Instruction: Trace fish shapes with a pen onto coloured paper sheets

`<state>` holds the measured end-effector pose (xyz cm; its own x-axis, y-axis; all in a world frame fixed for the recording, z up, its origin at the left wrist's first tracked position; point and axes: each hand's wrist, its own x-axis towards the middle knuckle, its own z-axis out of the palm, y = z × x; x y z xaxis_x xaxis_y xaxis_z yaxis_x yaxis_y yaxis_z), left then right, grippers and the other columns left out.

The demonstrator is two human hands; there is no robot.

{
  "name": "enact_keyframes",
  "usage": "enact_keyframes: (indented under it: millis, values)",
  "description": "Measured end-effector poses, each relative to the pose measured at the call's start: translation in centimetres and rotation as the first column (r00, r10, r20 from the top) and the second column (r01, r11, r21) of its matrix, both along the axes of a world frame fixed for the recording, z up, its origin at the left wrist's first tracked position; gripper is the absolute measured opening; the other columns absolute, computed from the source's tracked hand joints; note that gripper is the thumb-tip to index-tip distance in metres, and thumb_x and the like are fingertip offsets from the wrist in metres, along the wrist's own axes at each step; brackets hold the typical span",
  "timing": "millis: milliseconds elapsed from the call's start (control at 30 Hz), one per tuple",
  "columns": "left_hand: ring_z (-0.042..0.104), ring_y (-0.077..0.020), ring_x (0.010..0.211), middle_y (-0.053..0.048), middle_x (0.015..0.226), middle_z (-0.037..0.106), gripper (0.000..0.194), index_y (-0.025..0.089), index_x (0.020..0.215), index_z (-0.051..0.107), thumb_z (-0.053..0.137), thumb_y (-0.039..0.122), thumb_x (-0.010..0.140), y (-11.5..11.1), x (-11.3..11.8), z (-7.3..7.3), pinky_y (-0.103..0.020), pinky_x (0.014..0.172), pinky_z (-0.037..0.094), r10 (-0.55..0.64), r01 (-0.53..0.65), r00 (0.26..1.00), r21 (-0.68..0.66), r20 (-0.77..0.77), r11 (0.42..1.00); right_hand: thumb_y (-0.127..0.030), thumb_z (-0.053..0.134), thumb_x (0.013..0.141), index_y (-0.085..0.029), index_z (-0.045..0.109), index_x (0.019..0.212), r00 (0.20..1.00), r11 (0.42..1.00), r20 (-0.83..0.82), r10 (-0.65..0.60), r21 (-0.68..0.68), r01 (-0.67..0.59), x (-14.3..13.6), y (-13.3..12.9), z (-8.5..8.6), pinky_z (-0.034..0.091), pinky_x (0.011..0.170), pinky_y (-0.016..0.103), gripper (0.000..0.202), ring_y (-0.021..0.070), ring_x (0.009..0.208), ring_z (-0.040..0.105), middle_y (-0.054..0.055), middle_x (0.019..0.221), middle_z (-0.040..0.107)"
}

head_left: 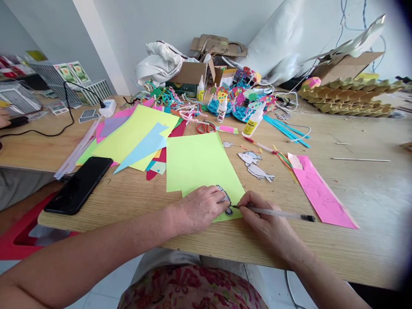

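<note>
A sheet of light green paper (199,159) lies at the table's front edge, with faint drawn outlines near its lower left. My left hand (204,208) rests on it, fingers laid over a grey fish-shaped paper cutout (228,210) and partly hiding it. Between the thumb and fingers of my right hand (265,216) is a pen (280,212) with a clear barrel and dark end. Its tip meets the paper beside the cutout's edge. Further right lie more fish cutouts (259,171) and a pink paper strip (318,189) with drawn outlines.
To the left are a black phone (79,184) and stacked coloured paper (128,137). Red-handled scissors (206,127), a glue bottle (253,122) and colourful crafts (238,103) stand behind. Egg trays (350,98) sit back right. Another person's hand (4,118) shows at far left.
</note>
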<state>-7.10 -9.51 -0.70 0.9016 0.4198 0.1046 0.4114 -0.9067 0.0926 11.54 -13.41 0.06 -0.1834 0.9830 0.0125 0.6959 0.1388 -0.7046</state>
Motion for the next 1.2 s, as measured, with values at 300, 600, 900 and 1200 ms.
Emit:
enact_keyframes:
  millis: [300,600,900,1200]
  values:
    - [0.046,-0.0214,0.098,-0.008,0.101,0.056,0.02,0.011,0.105,0.053,0.044,0.013,0.087,0.2,-0.1,-0.6,-0.034,0.089,0.04,-0.008,0.008,1.0,0.0,0.021,1.0,-0.025,0.039,0.075,-0.022,0.046,0.067,0.999,1.0,0.033,0.012,-0.012,-0.011,-0.5,-0.1,0.2,0.035,0.053,0.026,0.011,0.0142,0.053,0.046,-0.002,0.057,0.051]
    - [0.047,-0.0217,0.098,-0.009,0.102,0.055,0.021,0.011,0.106,0.053,0.044,0.013,0.087,0.2,0.0,-0.4,-0.034,0.089,0.04,-0.021,0.021,0.999,0.004,0.026,1.0,-0.025,0.037,0.075,-0.022,0.045,0.069,0.998,0.999,0.06,0.037,-0.015,-0.036,-0.8,-0.1,0.3,0.036,0.053,0.026,0.01,0.0145,0.054,0.046,-0.002,0.056,0.05]
    - [0.048,-0.0211,0.099,-0.01,0.1,0.058,0.024,0.01,0.108,0.054,0.04,0.01,0.087,0.5,-0.3,-0.1,-0.032,0.094,0.038,-0.088,0.089,0.996,-0.011,0.01,0.996,-0.022,0.038,0.076,-0.022,0.044,0.068,0.996,0.998,0.07,0.055,-0.007,-0.055,-0.6,-0.1,0.4,0.035,0.052,0.025,0.01,0.0139,0.053,0.045,-0.003,0.056,0.05]
    - [0.047,-0.0217,0.105,-0.01,0.108,0.055,0.026,0.016,0.107,0.058,0.042,0.01,0.086,0.7,-0.9,0.4,-0.032,0.094,0.039,-0.139,0.139,0.99,0.017,-0.011,0.99,-0.022,0.039,0.076,-0.022,0.045,0.067,0.996,0.998,0.06,0.062,-0.015,-0.061,-0.5,-0.2,0.8,0.035,0.053,0.025,0.011,0.0135,0.054,0.046,-0.003,0.056,0.052]
